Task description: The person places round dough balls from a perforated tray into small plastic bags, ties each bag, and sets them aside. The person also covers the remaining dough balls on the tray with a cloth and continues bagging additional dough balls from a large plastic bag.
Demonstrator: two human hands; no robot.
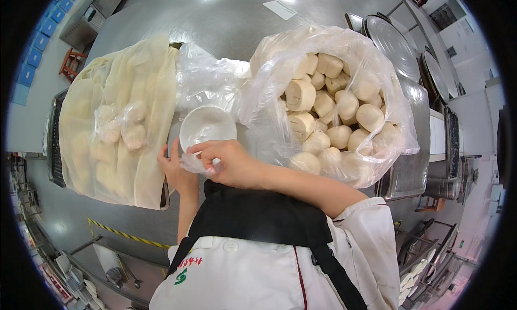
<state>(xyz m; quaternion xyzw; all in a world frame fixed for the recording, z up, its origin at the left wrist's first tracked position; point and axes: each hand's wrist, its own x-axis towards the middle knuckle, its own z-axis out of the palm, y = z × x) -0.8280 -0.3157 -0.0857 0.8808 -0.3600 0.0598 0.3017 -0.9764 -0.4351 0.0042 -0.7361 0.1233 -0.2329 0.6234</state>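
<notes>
My right hand [226,160] pinches a small crumpled clear plastic bag [193,163] close to my body. Beside it is my left hand [175,168], fingers pointing up next to the cloth-covered tray; the bag hides part of its grip. Just beyond both hands sits a round white bowl [208,124] with clear film in it. To the right, a large open plastic bag [268,75] holds many pale steamed buns [301,95]. On the left, two small plastic bags of round buns [134,126] lie on the cream cloth [149,79].
Flat clear plastic bags [206,73] lie behind the bowl on the steel table [161,11]. A white slotted scraper [280,10] is farther back. Metal trays [414,140] and round metal lids [391,47] stand at the right. A dark perforated tray [57,138] edges out at the left.
</notes>
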